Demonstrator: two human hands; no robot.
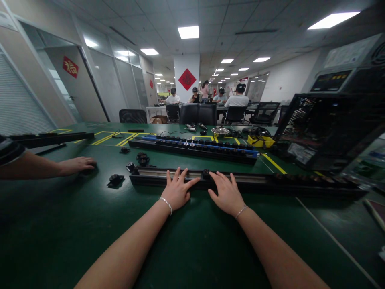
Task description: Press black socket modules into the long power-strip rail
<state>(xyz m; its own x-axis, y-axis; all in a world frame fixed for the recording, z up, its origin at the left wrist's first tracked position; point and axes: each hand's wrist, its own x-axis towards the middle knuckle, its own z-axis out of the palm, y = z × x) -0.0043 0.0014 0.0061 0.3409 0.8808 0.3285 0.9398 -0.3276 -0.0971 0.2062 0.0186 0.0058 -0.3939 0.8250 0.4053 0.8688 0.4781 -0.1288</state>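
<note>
My left hand [178,190] rests with spread fingers on the near side of a long black rail [258,183] that has a pale inner channel. My right hand [226,192] lies beside it, also with fingers apart, its index finger touching or very near a small black module [206,173] in the channel. Several dark modules [300,179] sit along the rail's right part. At its left end stands a small black piece with a shiny side [131,167]. What lies under my palms is hidden.
Behind is a second black rail [195,149] with a blue strip and several modules. Loose black parts [116,180] lie to the left, near another person's hand [77,165]. A metal bowl [220,131], a yellow tray [261,141] and an open black computer case [319,128] stand farther back.
</note>
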